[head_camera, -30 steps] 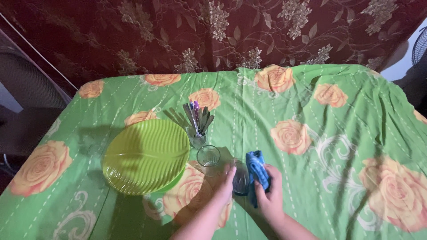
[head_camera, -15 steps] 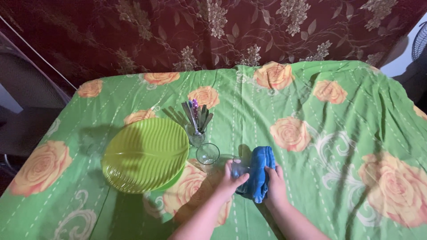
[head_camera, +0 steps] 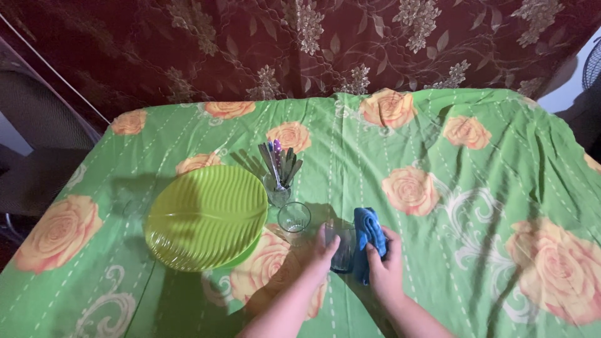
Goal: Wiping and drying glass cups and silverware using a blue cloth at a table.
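Here, the parts of the scene are labelled in turn.

Left hand point(head_camera: 323, 249): closed around a clear glass point(head_camera: 340, 248), fingers curled on its left side; the forearm enters from the near edge.

Right hand point(head_camera: 383, 263): gripping a blue cloth point(head_camera: 367, 235), thumb and fingers pinched on the fabric, which is pressed against the right side of the glass.

Glass: slightly tilted between the two hands, near the middle of the tabletop point(head_camera: 488, 188), toward its near edge. Whether its base rests on the tabletop cannot be told.

Cloth: bunched, rising above the right hand, touching the glass; part of it hangs down the near side of the glass.

Second glass point(head_camera: 293, 218): empty, upright, just to the far left of the held glass, apart from it.

Cutlery glass point(head_camera: 277, 188): upright, just beyond the second glass; holds a bundle of cutlery point(head_camera: 279, 161) with handles fanning upward, some of them purple or blue.

Plate point(head_camera: 206, 217): lime green, ribbed, round, to the left of both standing glasses; its right rim lies just beside them.

Tabletop: covered by a green cloth printed with large orange roses and white scrolls.

Curtain point(head_camera: 300, 50): dark red with pale floral pattern, hanging behind the far edge.
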